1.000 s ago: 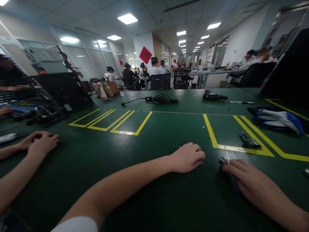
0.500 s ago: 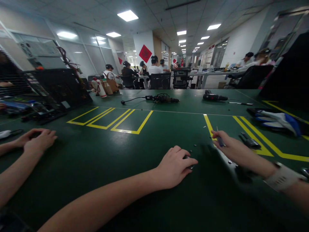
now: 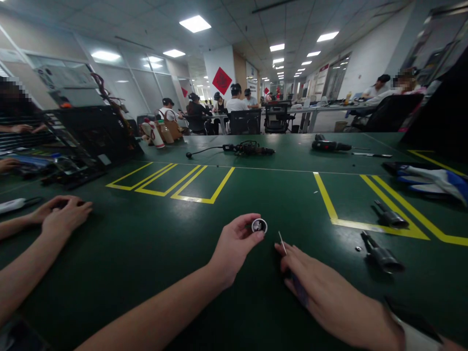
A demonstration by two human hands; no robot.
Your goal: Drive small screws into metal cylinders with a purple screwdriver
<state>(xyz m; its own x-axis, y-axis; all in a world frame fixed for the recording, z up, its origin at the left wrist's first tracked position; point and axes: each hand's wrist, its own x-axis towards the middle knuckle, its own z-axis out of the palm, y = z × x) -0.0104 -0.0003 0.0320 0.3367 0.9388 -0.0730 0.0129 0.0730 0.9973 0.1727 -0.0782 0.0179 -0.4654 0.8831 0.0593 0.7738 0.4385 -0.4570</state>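
Between the thumb and fingers of my left hand (image 3: 234, 248), a small round metal cup (image 3: 259, 220) is held up above the green table, its open end facing me. My right hand (image 3: 314, 282) is closed around a thin screwdriver (image 3: 282, 242), whose bare shaft points up beside the cup without touching it. The handle is mostly covered by my fingers. To the right of this hand lie a dark metal cylinder with prongs (image 3: 385, 257), a similar pronged cylinder (image 3: 393, 215) farther back, and a small nut (image 3: 358, 248).
Another person's hands (image 3: 64, 214) rest on the table (image 3: 175, 273) at the left. Yellow tape (image 3: 195, 199) marks areas on the surface. Toward the back lie a cabled black tool (image 3: 248, 148) and a power drill (image 3: 329, 145). Blue and white gloves (image 3: 431, 181) are at the right.
My left hand has lifted off the table and turned, bringing the cup into view. My right hand, with the screwdriver, has come left and nearer to me, uncovering the nearer pronged cylinder.
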